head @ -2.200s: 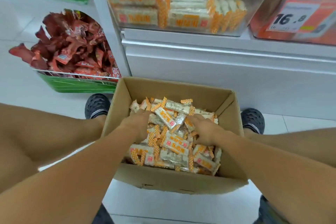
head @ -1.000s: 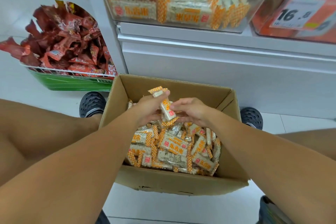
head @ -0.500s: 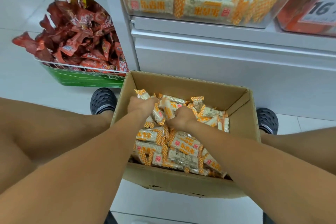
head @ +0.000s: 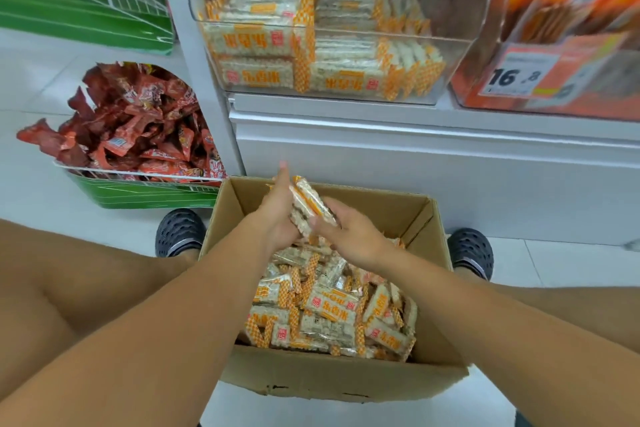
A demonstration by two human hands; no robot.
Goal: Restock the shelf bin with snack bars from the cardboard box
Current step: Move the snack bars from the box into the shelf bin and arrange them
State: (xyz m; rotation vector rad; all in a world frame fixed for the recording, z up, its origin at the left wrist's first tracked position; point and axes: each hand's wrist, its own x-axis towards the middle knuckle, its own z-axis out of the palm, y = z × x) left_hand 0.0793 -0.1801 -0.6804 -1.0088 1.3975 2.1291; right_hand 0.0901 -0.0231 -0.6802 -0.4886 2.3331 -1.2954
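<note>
An open cardboard box (head: 346, 381) stands on the floor between my feet, filled with several orange-and-white snack bars (head: 332, 308). Above its far edge I hold a small stack of snack bars (head: 306, 199) between both hands. My left hand (head: 277, 211) supports the stack from the left with fingers stretched up along it. My right hand (head: 349, 236) grips the stack's lower right end. The clear shelf bin (head: 457, 55) sits above on the white shelf, partly filled with neat rows of the same bars.
A green wire basket (head: 145, 191) heaped with red snack packets stands on the floor at left. An orange product bin with a 16.8 price tag (head: 516, 76) is at the shelf's right. My dark shoes (head: 178, 230) flank the box.
Both hands rose out of the box's pile with a gathered stack of bars, now held above the box's far edge. The view tilted up, showing more of the shelf bin.
</note>
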